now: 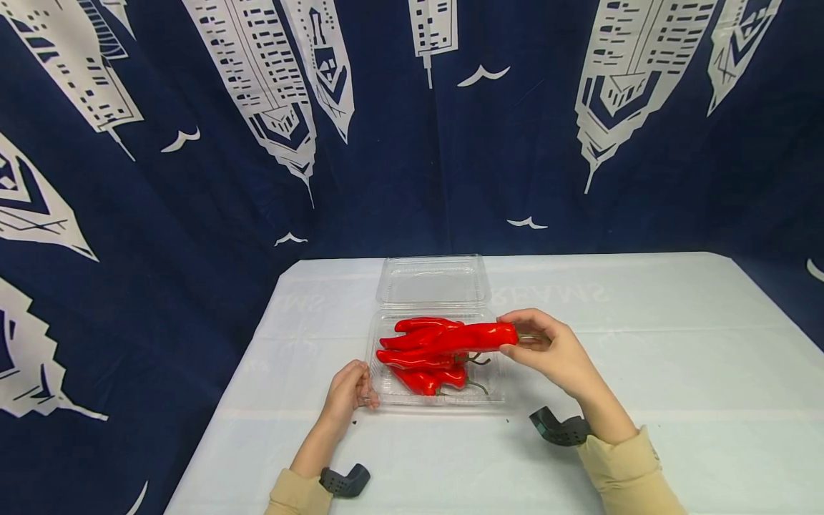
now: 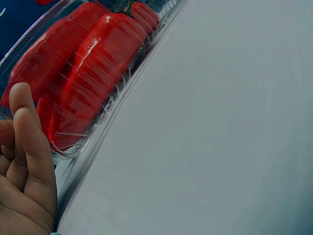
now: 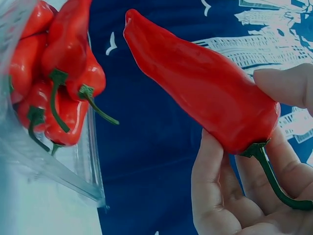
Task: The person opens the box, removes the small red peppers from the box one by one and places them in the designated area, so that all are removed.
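A clear plastic clamshell box (image 1: pixel 492 392) stands on the table with its lid (image 1: pixel 433 281) folded back behind it. Inside lie several red peppers (image 1: pixel 412 357) with green stems, most stems pointing right. My left hand (image 1: pixel 349 390) holds the box at its front left corner; the left wrist view shows the fingers (image 2: pixel 34 147) against the clear wall. Over the right part of the box, my right hand (image 1: pixel 550 350) grips a long red pepper (image 3: pixel 205 88) between thumb and fingers near its stem end. That pepper's tip points left, above the other peppers.
A white cloth covers the table (image 1: pixel 644 343) around the box. Behind it hangs a dark blue curtain (image 1: pixel 386 200) printed with white buildings and birds. Small dark wrist devices (image 1: pixel 560 427) sit on both forearms.
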Tool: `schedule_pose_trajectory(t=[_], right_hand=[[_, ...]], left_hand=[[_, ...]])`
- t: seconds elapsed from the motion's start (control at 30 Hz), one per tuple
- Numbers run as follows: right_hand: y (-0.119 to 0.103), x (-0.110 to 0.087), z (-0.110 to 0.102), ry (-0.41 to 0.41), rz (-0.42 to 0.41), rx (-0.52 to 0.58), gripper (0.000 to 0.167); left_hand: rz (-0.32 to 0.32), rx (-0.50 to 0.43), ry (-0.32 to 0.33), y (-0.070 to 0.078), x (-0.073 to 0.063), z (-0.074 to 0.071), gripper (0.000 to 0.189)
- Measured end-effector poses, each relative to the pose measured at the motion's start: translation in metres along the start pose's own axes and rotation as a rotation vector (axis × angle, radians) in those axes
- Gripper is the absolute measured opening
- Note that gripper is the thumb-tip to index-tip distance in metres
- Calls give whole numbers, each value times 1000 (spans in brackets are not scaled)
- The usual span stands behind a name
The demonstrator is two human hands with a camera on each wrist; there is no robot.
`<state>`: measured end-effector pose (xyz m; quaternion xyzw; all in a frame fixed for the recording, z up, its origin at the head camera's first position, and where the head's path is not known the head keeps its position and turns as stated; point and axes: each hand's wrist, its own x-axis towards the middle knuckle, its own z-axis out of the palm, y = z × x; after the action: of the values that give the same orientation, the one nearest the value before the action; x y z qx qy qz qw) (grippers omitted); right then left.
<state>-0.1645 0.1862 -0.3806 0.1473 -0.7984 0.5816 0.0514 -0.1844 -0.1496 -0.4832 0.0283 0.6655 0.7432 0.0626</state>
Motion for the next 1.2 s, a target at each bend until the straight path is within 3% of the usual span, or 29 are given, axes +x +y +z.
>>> schedule_pose_trajectory(t=[0.83,1.07,1.2], right_hand=[[-3,-5,-26,156,-47,61,40],[-3,-5,-32,202,-26,38,41],[-4,-6,-36,210,-15,90,40]], left_hand=[[1,-5,-3,1,-1,0,22],[-8,-2,2,3,-1,1,22],[-28,-2,-4,6,-2,1,23]])
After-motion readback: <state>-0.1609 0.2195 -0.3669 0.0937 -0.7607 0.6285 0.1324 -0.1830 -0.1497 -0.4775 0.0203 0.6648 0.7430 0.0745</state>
